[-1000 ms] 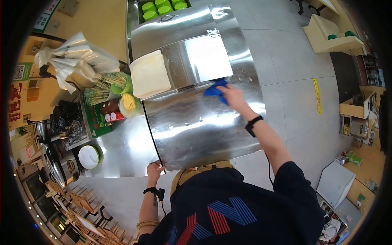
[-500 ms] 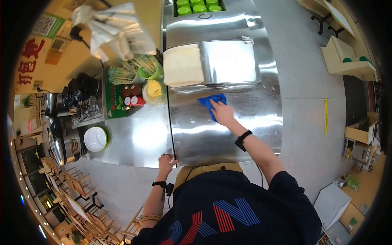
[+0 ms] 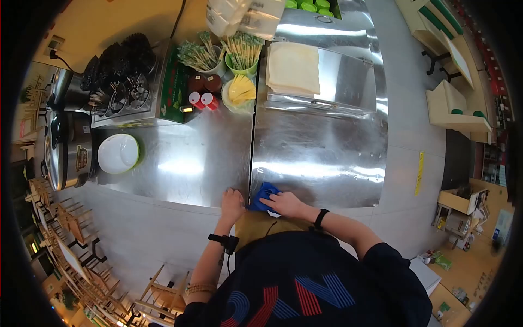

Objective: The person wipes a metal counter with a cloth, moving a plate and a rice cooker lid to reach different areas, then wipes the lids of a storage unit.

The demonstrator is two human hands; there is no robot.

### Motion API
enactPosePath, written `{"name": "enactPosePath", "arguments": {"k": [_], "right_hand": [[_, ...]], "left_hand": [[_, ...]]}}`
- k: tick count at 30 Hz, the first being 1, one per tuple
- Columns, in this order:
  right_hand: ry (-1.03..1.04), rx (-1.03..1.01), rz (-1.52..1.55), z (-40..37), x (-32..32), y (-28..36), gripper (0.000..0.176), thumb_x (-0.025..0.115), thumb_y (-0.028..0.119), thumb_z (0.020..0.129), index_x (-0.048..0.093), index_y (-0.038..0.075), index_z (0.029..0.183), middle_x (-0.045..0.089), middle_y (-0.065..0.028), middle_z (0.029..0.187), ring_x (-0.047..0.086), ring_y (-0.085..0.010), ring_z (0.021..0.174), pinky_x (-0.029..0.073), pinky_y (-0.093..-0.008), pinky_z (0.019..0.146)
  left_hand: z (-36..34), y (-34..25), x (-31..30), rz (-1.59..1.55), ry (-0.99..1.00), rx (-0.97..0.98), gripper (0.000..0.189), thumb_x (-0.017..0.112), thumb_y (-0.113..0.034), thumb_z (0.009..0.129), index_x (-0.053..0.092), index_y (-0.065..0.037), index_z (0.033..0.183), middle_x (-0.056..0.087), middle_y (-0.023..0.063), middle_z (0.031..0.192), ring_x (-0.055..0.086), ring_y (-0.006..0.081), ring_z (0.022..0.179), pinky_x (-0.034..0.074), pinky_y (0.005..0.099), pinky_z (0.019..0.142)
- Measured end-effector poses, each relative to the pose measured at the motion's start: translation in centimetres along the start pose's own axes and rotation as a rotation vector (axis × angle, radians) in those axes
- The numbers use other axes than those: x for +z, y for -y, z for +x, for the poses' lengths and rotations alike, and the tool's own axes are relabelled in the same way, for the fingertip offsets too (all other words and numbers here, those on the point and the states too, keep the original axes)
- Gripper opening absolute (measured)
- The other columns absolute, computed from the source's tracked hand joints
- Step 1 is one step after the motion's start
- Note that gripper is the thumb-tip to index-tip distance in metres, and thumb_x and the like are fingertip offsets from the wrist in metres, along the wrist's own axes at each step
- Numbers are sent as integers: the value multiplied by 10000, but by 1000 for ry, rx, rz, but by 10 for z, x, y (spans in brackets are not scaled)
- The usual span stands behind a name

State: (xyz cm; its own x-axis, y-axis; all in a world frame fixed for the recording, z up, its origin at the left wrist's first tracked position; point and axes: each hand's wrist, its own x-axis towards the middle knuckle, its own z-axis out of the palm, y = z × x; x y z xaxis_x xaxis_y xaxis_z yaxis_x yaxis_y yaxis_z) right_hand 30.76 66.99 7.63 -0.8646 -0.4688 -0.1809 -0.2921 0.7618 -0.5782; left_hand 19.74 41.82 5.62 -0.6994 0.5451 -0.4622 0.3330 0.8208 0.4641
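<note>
A crumpled blue cloth (image 3: 265, 195) lies at the near edge of the steel counter (image 3: 321, 141), just right of the dark seam. My right hand (image 3: 286, 204) presses down on it, fingers gripping the fabric. A small white bit shows under the cloth at the counter's edge. To the left of the seam, my left hand (image 3: 233, 203) rests at the front edge of the adjoining steel surface (image 3: 180, 177) with its fingers curled; what they hold, if anything, is hidden.
Further back sits a folded cream cloth (image 3: 294, 68) on a hinged steel lid (image 3: 348, 82). Left of it stand cups of wrapped chopsticks (image 3: 242, 52), a tub of yellow strips (image 3: 241, 90) and red-lidded jars (image 3: 208, 100). A white bowl (image 3: 118, 153) is near a cooker (image 3: 68, 147).
My right hand has drawn the blue cloth from the middle of the counter back to the near edge, beside the seam. My left hand stays near the edge. The view has shifted.
</note>
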Motion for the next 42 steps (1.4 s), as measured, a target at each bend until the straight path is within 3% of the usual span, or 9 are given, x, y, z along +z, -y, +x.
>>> {"name": "enactPosePath", "arguments": {"k": [3,8,12,15,19,22,31,40,42], "right_hand": [[-173,25,-117,23,-51,-45,411,598,100,874,634,119,1284,601,-144,1013,641,-343,943,556,-437,766],[-575,448,-258,104,-110,-142,386,643,111,856,651,103,1242,583,-167,1078,608,-358,988,531,-466,817],[-695,531,-171,122,-99,-135,456,691,155,835,627,85,1282,594,-168,1033,613,-350,942,518,-469,797],[-472,455,-177,89,-51,-89,551,700,177,836,572,67,1360,593,-150,990,603,-333,889,488,-451,758],[-266,322,-26,6,1,-10,652,751,199,810,545,89,1420,601,-109,1018,596,-294,977,487,-428,891],[-188,246,-4,-29,6,12,648,763,219,810,559,122,1417,613,-90,1044,603,-270,1000,486,-412,900],[-162,338,37,-22,4,13,478,734,181,837,617,156,1300,643,-64,1023,621,-275,1031,484,-412,921],[-295,247,-41,28,-36,-37,354,635,110,855,604,171,1202,618,-124,1042,653,-337,970,549,-450,794],[-339,350,-41,48,-60,-62,372,624,65,845,611,180,1199,576,-171,1147,650,-373,989,569,-473,798]], "left_hand": [[0,-2,-1,7,-21,29,383,872,-92,631,584,-113,882,556,129,1059,529,378,1099,482,477,928],[0,3,6,-17,-1,13,415,875,-101,617,582,-87,911,540,144,1035,509,383,1094,457,461,961],[-3,3,2,-12,-20,58,407,870,-99,636,578,-91,919,540,140,1056,510,379,1091,461,466,948],[1,9,7,-15,-4,81,404,868,-93,643,588,-99,933,543,136,1076,512,376,1098,465,468,951],[0,3,-2,-15,7,70,412,885,-113,636,605,-96,938,543,139,1077,510,378,1103,456,463,966],[1,3,0,8,-11,88,439,912,-130,610,576,-82,888,565,147,1024,523,389,1084,449,469,963],[3,0,-8,9,37,135,427,879,-109,632,568,-89,924,541,138,1021,513,370,1054,438,452,929],[2,-6,-5,56,-4,110,478,927,-237,632,570,-76,907,554,142,1020,519,379,1013,453,476,888],[7,1,5,86,-4,77,494,936,-259,631,570,-77,908,557,141,1013,518,375,1005,451,476,886]]}}
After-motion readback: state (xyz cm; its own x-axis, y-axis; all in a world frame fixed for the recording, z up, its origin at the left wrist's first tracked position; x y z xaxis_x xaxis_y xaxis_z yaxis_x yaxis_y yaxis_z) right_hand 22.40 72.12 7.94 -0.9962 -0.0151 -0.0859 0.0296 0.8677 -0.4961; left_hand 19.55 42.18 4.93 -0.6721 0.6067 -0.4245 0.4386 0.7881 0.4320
